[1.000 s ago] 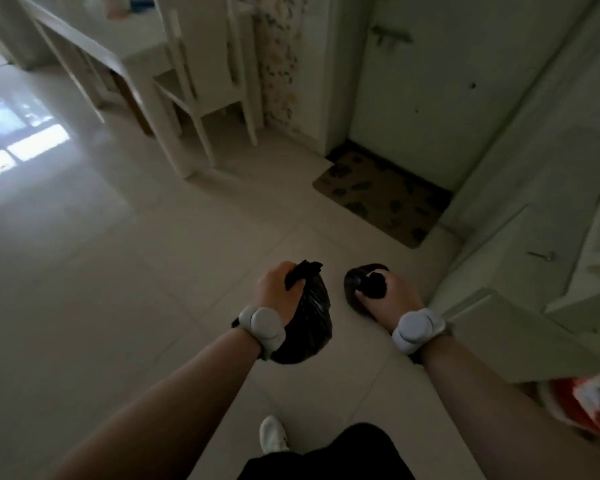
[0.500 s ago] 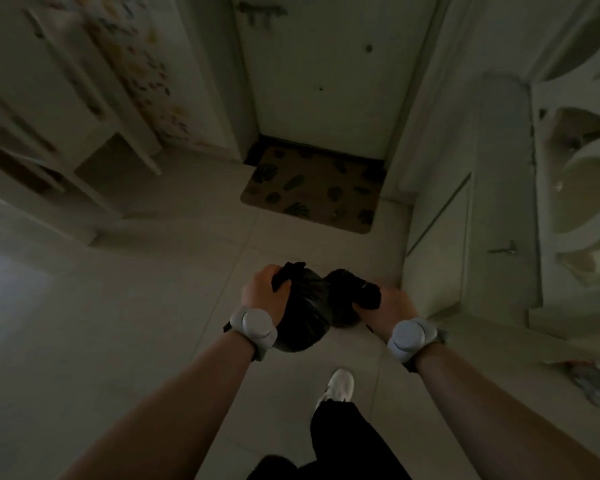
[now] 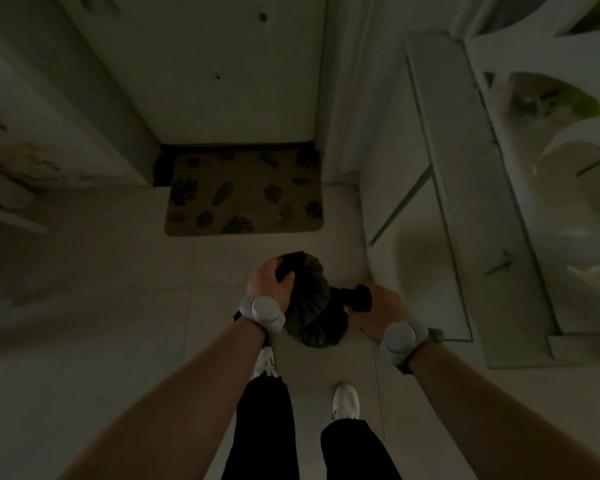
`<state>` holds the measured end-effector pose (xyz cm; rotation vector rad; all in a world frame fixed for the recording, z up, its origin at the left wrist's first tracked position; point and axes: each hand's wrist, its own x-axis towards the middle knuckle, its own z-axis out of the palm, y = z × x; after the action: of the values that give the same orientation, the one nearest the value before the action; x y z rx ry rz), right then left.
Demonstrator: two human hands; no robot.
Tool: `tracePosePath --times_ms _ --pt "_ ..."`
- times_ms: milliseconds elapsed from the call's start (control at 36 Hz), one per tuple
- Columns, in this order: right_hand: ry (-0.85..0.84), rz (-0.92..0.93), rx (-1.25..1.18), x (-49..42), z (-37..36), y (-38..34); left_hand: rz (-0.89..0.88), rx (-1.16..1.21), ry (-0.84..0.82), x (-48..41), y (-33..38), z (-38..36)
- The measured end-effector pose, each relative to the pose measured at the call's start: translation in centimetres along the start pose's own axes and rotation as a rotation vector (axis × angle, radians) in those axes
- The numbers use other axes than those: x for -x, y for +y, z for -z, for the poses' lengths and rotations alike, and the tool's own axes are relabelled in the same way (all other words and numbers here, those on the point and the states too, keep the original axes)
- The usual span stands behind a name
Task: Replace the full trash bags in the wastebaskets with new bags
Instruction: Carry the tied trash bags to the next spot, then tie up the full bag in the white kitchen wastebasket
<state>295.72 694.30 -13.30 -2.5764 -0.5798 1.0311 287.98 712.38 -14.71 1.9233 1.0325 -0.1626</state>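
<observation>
I carry two tied black trash bags above the tiled floor. My left hand (image 3: pixel 269 284) grips the gathered neck of the larger full bag (image 3: pixel 309 306), which hangs between my wrists. My right hand (image 3: pixel 378 308) holds the bunched top of a second black bag (image 3: pixel 355 297); most of that bag is hidden behind the first bag and my hand. The two bags touch each other. No wastebasket is in view.
A closed pale door (image 3: pixel 222 71) stands straight ahead with a brown leaf-patterned doormat (image 3: pixel 245 194) at its foot. A white cabinet with a small handle (image 3: pixel 430 237) lines the right side. Pale furniture (image 3: pixel 11 188) juts in at the left. My white shoes stand on the tiles.
I have walked closer to the door and doormat. The view has swung right, and my two hands have drawn together so the bags now touch.
</observation>
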Motion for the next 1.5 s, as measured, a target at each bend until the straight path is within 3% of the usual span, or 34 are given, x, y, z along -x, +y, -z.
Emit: tracePosePath --times_ms 139,278,639,1028,1306,1500 --pt "0.049 -0.105 -0.114 -4.5 -0.3 -1.3 -0.032 -0.087 -0.112 -7.9 0.5 -1.0" --pt "-0.008 -0.191 -0.157 -9.3 -1.9 -1.0 -0.06 -0.213 -0.192 -14.6 -1.0 -3.7" --pt "-0.015 -0.236 -0.205 -20.4 -6.6 3.5 -0.099 -0.347 -0.341 -26.7 -4.3 -12.9" --pt "0.031 -0.3 -0.3 -25.2 -11.1 8.0 -0.051 -0.201 -0.404 -29.4 -7.8 -17.8" --pt "0.1 -0.239 -0.234 -23.4 -7.3 5.4 -0.051 -0.12 -0.375 -26.4 -5.9 -13.5" --pt "0.082 -0.253 -0.217 -21.0 -2.9 1.7 -0.159 -0.129 -0.338 -23.7 -1.3 -8.7"
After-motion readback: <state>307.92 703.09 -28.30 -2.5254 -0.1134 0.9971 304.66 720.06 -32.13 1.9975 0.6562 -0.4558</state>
